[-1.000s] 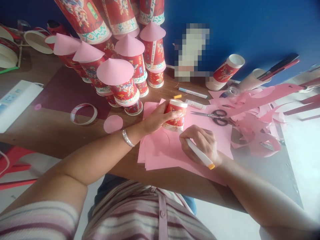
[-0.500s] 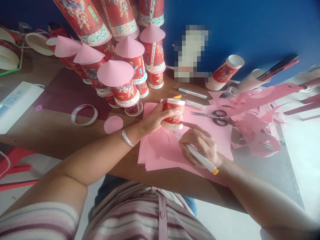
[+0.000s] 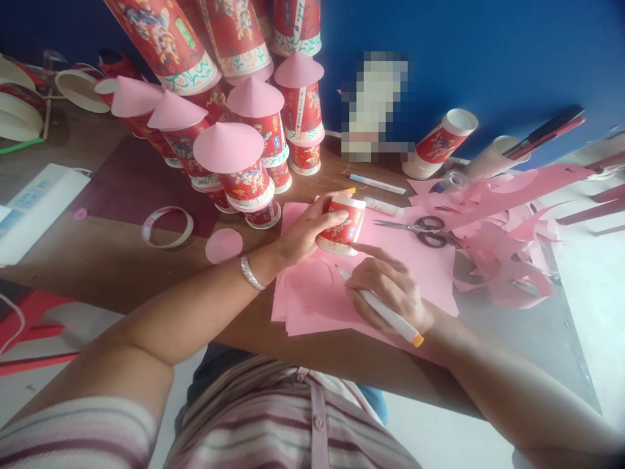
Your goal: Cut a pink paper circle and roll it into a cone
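The far fingers of the left hand (image 3: 310, 231) were hidden behind the red paper cup (image 3: 344, 225), and that hand covered most of a yellow cap (image 3: 350, 190). The right hand (image 3: 383, 286) hid the middle of the white marker (image 3: 398, 322); whether its tip met the pink paper (image 3: 312, 303) could not be told. The top edge cut off the large stacked cups (image 3: 237, 32), the left edge the power strip (image 3: 49, 198). Pixel blocks masked a patch (image 3: 375, 98) against the blue wall (image 3: 488, 58). Lettering on the white tube (image 3: 385, 206) was too small to read.
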`<state>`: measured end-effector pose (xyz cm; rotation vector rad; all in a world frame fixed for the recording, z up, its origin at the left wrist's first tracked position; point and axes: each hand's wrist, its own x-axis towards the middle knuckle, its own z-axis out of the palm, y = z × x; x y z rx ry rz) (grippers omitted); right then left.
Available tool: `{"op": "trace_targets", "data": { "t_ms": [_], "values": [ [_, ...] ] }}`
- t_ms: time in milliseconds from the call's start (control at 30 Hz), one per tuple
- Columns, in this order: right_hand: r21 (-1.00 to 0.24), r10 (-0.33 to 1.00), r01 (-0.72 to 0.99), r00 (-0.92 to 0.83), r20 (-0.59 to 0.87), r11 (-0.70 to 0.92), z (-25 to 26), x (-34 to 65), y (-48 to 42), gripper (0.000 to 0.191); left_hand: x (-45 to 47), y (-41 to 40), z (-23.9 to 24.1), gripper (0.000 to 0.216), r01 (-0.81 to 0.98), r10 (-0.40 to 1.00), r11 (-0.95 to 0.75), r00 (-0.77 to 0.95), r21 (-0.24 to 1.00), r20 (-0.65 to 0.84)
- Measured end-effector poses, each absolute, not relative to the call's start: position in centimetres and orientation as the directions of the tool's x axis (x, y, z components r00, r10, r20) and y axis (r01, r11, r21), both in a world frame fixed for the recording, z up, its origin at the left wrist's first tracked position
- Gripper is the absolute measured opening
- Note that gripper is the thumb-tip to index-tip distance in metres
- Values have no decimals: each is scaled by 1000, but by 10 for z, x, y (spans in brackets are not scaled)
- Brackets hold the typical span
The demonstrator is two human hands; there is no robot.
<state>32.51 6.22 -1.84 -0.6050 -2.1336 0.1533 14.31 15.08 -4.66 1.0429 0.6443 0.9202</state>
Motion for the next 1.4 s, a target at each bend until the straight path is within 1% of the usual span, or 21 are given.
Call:
{"op": "trace_targets", "data": {
  "t_ms": [133,200,367,567,700,967,1233,1400],
  "values": [
    [-345,481,344,-496,723,873,-21,325,62,20,144,150,-43,68,-234,884,152,467,960,-26],
    [-352,484,342,-482,730,871,-22,327,62,21,145,150,-43,71,-236,886,157,463,959,-31],
    [-288,491,463,-408,770,838,-19,332,64,23,146,151,-41,61,-320,864,204,504,925,-16],
    [-271,539,554,-404,739,787,-15,333,65,20,146,151,-38,52,-322,827,236,562,917,-16],
    [-271,561,582,-402,724,767,-16,333,64,19,146,152,-41,57,-317,826,233,563,920,-15],
    [-266,565,592,-402,721,761,-16,332,64,19,144,152,-47,66,-281,837,270,542,921,-81],
    [-246,568,617,-402,718,747,-17,330,65,19,144,152,-45,72,-276,828,282,554,919,-87],
    [-264,589,613,-417,693,745,-17,331,63,17,144,151,-47,68,-275,834,271,546,923,-82]
  ]
}}
